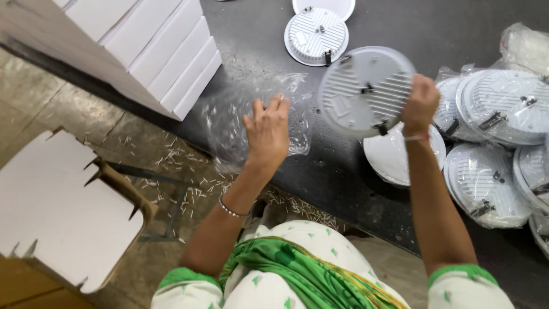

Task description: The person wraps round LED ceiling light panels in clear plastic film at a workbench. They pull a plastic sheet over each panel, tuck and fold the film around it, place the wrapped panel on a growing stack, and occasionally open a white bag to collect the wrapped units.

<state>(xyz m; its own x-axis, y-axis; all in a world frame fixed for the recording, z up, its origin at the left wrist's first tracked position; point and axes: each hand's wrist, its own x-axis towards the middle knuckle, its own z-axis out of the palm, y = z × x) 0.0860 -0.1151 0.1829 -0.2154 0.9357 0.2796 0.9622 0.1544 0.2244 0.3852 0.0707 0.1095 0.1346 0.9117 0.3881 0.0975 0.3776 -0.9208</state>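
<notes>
Right hand (420,103) grips round white lamp (366,90) by its rim, raised over the desk (457,34) middle; left hand (267,133), fingers spread loose, touches clear plastic bag (257,117) near the front edge.

Round lamp (366,90) held up over tabletop (343,171) in right hand (420,104); left hand (267,131) to its left, over plastic bag (251,120) lying on tabletop. Two more lamps (316,35) behind, further back on tabletop. Bagged lamps (492,149) piled at right. Stack of boxes (148,46) at left rear; flat cardboard (63,212) on floor (74,120), left of person.
</notes>
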